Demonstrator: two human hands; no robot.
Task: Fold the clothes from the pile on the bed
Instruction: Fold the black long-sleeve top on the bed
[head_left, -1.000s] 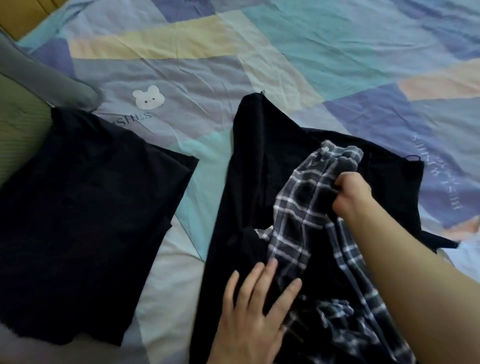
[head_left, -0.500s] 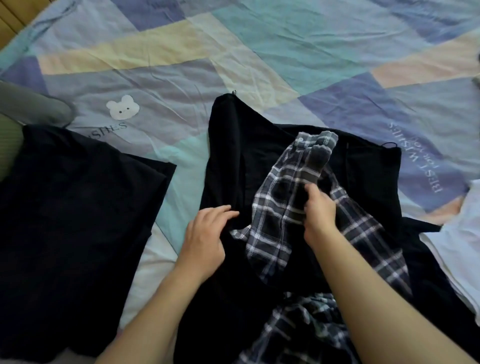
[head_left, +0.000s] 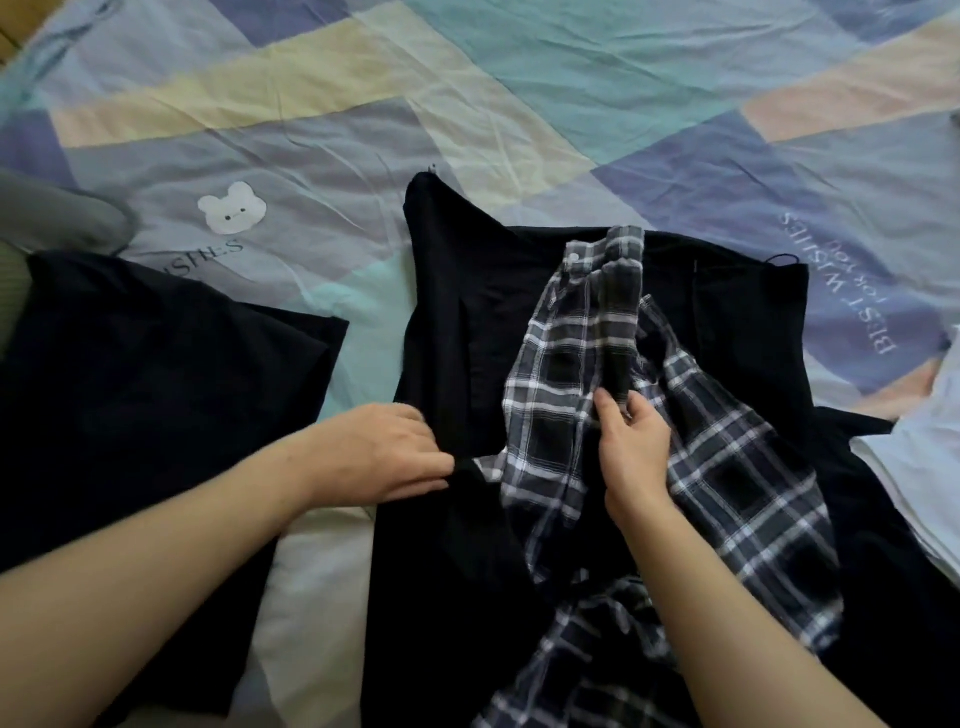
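Note:
A crumpled dark-and-white plaid garment (head_left: 561, 364) lies on top of a large black garment (head_left: 457, 291) spread over the middle of the bed. My right hand (head_left: 631, 447) pinches a fold of the plaid cloth near its middle. My left hand (head_left: 387, 452) pinches the black garment's fabric just left of the plaid piece's lower corner. Both forearms reach in from the bottom of the view.
A folded black garment (head_left: 145, 395) lies at the left on the bed. White clothing (head_left: 924, 467) sits at the right edge. A grey-green pillow (head_left: 47, 218) is at the far left. The patchwork bedsheet (head_left: 467, 93) stretches beyond the clothes.
My left hand has moved up from the bottom, first flat on the black garment and now pinching it. My right hand let go of the plaid's upper part and took hold lower down.

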